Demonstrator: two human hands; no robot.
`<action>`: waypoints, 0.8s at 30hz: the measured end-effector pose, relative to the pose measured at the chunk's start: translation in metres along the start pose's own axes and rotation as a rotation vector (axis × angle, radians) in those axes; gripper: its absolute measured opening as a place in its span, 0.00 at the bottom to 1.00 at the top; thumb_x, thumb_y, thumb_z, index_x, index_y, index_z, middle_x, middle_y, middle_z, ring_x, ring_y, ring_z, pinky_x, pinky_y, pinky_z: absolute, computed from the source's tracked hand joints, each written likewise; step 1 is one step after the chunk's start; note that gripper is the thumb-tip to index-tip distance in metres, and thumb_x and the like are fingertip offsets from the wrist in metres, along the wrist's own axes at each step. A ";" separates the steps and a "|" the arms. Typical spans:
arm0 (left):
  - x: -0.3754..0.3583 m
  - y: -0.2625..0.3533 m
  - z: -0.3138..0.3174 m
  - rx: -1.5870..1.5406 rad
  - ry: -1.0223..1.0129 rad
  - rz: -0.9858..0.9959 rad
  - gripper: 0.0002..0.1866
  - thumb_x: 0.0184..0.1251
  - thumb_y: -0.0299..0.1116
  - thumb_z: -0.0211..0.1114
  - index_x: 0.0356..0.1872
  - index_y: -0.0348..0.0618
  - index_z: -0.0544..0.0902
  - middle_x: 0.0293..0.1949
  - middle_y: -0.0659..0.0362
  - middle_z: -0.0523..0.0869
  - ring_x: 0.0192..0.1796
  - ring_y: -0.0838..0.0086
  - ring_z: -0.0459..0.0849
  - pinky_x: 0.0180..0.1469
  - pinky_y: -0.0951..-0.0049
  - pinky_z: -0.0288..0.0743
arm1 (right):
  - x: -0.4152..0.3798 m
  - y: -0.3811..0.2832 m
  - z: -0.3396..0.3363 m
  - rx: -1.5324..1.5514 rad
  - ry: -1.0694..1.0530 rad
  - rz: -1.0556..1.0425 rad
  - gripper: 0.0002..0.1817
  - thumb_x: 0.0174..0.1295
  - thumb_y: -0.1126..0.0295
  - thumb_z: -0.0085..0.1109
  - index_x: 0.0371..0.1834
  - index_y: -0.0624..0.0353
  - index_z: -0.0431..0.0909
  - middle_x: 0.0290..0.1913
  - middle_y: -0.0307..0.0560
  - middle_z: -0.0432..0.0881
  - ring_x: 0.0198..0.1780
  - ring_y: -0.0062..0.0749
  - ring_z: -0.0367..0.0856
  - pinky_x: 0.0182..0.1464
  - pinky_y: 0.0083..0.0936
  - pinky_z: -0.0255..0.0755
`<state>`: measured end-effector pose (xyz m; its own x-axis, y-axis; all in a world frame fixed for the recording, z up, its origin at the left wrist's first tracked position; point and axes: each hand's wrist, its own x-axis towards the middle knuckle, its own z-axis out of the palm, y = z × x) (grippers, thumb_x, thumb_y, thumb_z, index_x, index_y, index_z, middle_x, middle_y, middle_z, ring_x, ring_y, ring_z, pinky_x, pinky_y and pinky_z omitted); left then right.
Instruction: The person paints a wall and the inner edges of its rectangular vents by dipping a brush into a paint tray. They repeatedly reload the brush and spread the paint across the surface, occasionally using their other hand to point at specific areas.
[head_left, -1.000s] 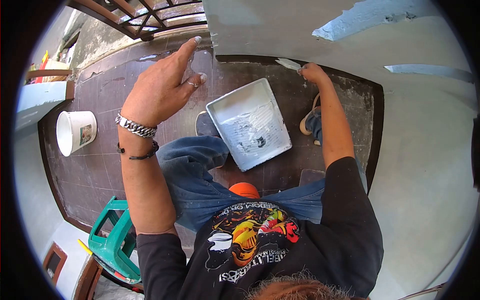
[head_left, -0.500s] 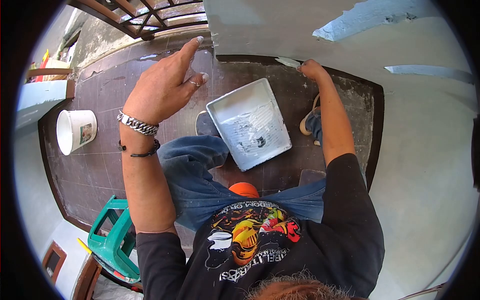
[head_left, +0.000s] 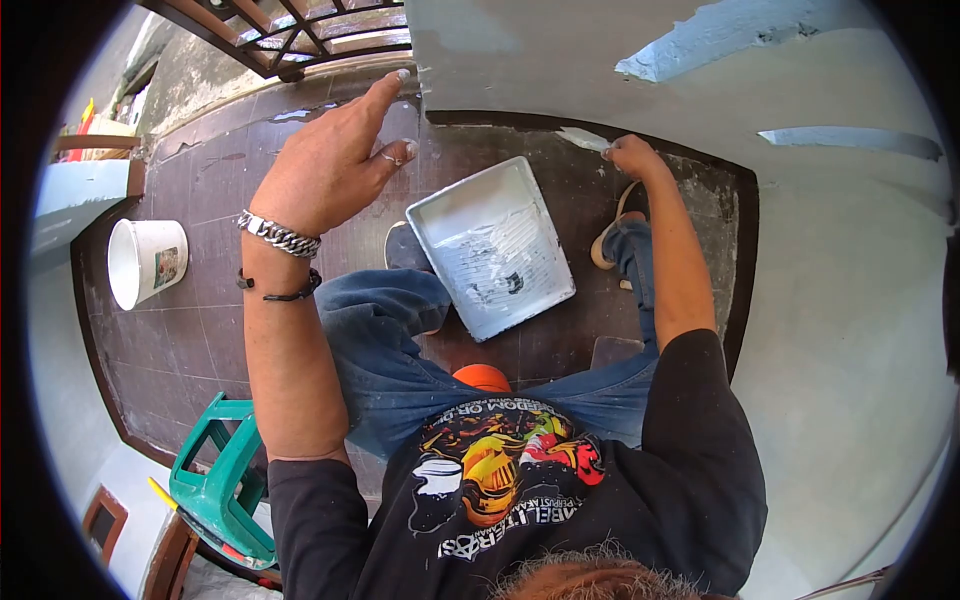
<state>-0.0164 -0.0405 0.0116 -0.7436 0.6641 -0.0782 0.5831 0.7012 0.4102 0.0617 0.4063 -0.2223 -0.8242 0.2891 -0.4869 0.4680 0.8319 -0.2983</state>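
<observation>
One wall [head_left: 840, 290], grey with blue patches, at right. Dark tiled floor [head_left: 215, 345] below. White ribbed tray [head_left: 450, 215], smeared, sits askew between the legs; judged best kept clear of both feet. Left hand [head_left: 318, 170]: thumb and forefinger spread, tips whitened, other fingers hidden; wiping the tips should improve grip. Right hand [head_left: 637, 158]: fingers pinch one end of the pale flat tool [head_left: 583, 138], near the wall's base. Contact: cannot tell. Advised: firm pinch, loose wrist, flat edge, light even pressure
</observation>
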 end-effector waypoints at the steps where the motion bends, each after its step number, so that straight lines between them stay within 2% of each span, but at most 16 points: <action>1: 0.000 0.001 -0.001 -0.007 -0.008 -0.003 0.35 0.66 0.41 0.65 0.72 0.44 0.62 0.53 0.39 0.82 0.55 0.46 0.80 0.56 0.55 0.74 | 0.002 -0.001 0.000 -0.001 -0.007 0.013 0.20 0.57 0.55 0.61 0.35 0.66 0.84 0.28 0.54 0.83 0.30 0.42 0.82 0.36 0.38 0.74; 2: 0.000 0.000 -0.001 0.007 0.006 0.000 0.34 0.66 0.40 0.65 0.71 0.43 0.63 0.52 0.41 0.83 0.53 0.48 0.81 0.55 0.55 0.74 | 0.004 -0.003 0.000 -0.001 -0.015 0.026 0.20 0.57 0.55 0.61 0.36 0.66 0.84 0.29 0.55 0.83 0.31 0.43 0.83 0.36 0.38 0.74; 4: 0.002 0.001 0.001 0.035 0.032 0.013 0.33 0.64 0.38 0.65 0.69 0.41 0.65 0.50 0.45 0.84 0.48 0.53 0.83 0.53 0.56 0.76 | 0.009 -0.008 -0.004 0.015 -0.108 0.167 0.22 0.55 0.55 0.62 0.44 0.64 0.84 0.41 0.59 0.84 0.45 0.48 0.83 0.48 0.38 0.75; 5: 0.003 0.001 0.000 0.021 0.020 0.004 0.34 0.65 0.39 0.65 0.70 0.42 0.65 0.51 0.43 0.83 0.51 0.51 0.82 0.54 0.56 0.75 | 0.009 -0.012 -0.008 0.024 -0.153 0.239 0.24 0.54 0.55 0.63 0.48 0.63 0.84 0.47 0.62 0.85 0.52 0.51 0.84 0.54 0.38 0.75; 8: 0.004 0.002 -0.002 -0.007 -0.006 -0.013 0.35 0.66 0.40 0.65 0.71 0.43 0.63 0.53 0.39 0.82 0.56 0.46 0.79 0.56 0.55 0.73 | 0.012 -0.005 -0.010 0.008 -0.097 0.200 0.20 0.58 0.57 0.61 0.34 0.68 0.83 0.28 0.54 0.83 0.29 0.46 0.83 0.36 0.41 0.75; 14: 0.005 0.004 -0.001 0.013 0.006 -0.008 0.35 0.66 0.40 0.65 0.71 0.42 0.63 0.53 0.39 0.81 0.56 0.46 0.79 0.57 0.55 0.73 | 0.035 0.011 -0.012 -0.047 -0.082 0.206 0.21 0.57 0.57 0.61 0.35 0.69 0.83 0.30 0.57 0.84 0.33 0.46 0.84 0.38 0.40 0.75; 18: 0.004 0.003 0.000 0.009 0.017 0.015 0.35 0.66 0.40 0.65 0.71 0.43 0.63 0.53 0.40 0.82 0.56 0.47 0.79 0.56 0.55 0.73 | 0.038 0.012 -0.019 -0.064 0.037 0.140 0.22 0.58 0.56 0.61 0.35 0.70 0.83 0.32 0.59 0.84 0.35 0.48 0.84 0.40 0.39 0.75; 20: 0.002 0.000 -0.001 0.005 0.041 0.022 0.35 0.66 0.41 0.65 0.71 0.43 0.63 0.53 0.40 0.82 0.56 0.47 0.79 0.56 0.55 0.73 | 0.013 -0.003 -0.041 -0.048 0.030 0.107 0.22 0.58 0.56 0.61 0.35 0.70 0.82 0.31 0.59 0.84 0.36 0.48 0.84 0.42 0.39 0.75; 22: -0.002 -0.004 -0.006 0.000 0.074 0.017 0.34 0.66 0.41 0.65 0.70 0.43 0.64 0.53 0.40 0.82 0.56 0.47 0.80 0.56 0.56 0.73 | -0.010 0.004 -0.048 0.012 0.148 0.078 0.22 0.59 0.55 0.60 0.35 0.70 0.82 0.31 0.59 0.84 0.36 0.48 0.83 0.42 0.38 0.73; 24: -0.003 -0.009 -0.010 0.002 0.056 -0.051 0.33 0.67 0.41 0.65 0.69 0.42 0.66 0.53 0.40 0.82 0.56 0.47 0.80 0.56 0.56 0.73 | -0.036 0.011 -0.056 0.048 0.197 0.045 0.21 0.61 0.55 0.60 0.35 0.68 0.82 0.28 0.53 0.82 0.32 0.40 0.81 0.39 0.35 0.71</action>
<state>-0.0229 -0.0517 0.0172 -0.7896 0.6117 -0.0477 0.5444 0.7343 0.4055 0.0786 0.4317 -0.1617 -0.8465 0.4165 -0.3316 0.5164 0.7937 -0.3213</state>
